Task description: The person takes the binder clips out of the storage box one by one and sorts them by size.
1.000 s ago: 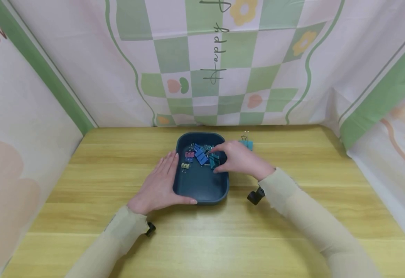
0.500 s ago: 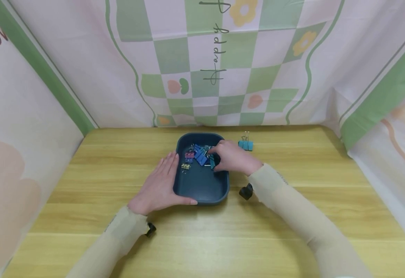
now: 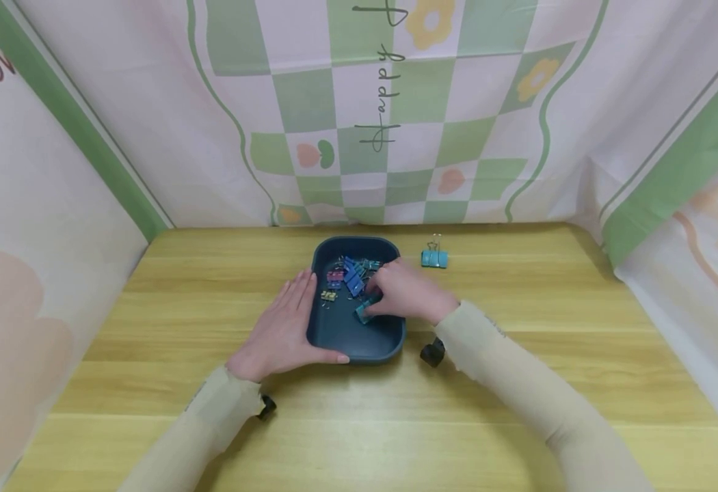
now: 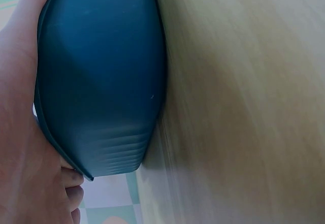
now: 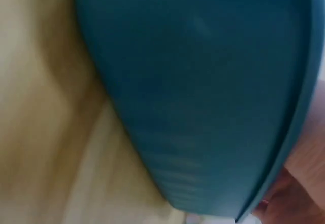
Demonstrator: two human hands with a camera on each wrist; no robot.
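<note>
A dark blue tray (image 3: 359,345) stands on the wooden table with several binder clips inside. Along its left side and near corner lies my left hand (image 3: 282,331), fingers straight and thumb on the front rim. My right hand (image 3: 411,290) reaches over the right rim and pinches a teal binder clip (image 3: 362,312), partly covered by the fingers. Left of that clip are a blue binder clip (image 3: 353,280), a pink binder clip (image 3: 335,276) and a small yellow binder clip (image 3: 328,296). Both wrist views show mostly the tray's outer wall (image 4: 101,71); the right hand's fingertips are hidden there.
A light blue binder clip (image 3: 435,258) stands on the table (image 3: 519,273) behind and right of the tray. A checkered curtain (image 3: 417,143) hangs at the table's back edge, with more cloth at both sides.
My right hand has shifted down and slightly left inside the tray, and the teal binder clip has come with it toward the near side. The left hand stays put.
</note>
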